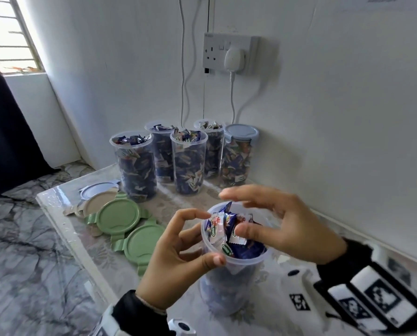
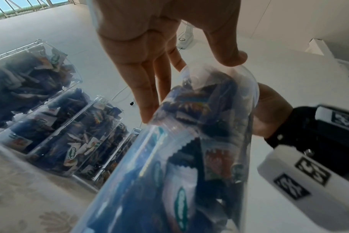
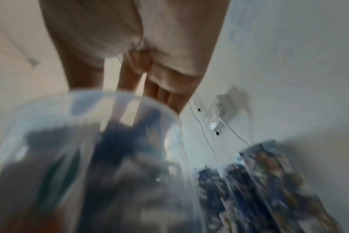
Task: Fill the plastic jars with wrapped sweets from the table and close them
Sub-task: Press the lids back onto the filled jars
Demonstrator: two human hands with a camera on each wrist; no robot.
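Head view: near jar (image 1: 231,282) brimming with sweets (image 1: 226,229).

The jars (image 1: 187,163) are showing clear plastic, and the sweets (image 1: 226,229) inside are showing dark blue and white wrappers with green oval marks and touches of red. One jar at the table's far edge is wearing a pale blue lid (image 1: 241,134). Near the table's left edge, two green lids (image 1: 129,229), a beige lid (image 1: 94,204) and a pale blue lid (image 1: 98,187) are lying together. The table (image 1: 64,207) is showing a cream surface with a faint floral pattern. The floor (image 1: 20,251) is showing grey marble veining.
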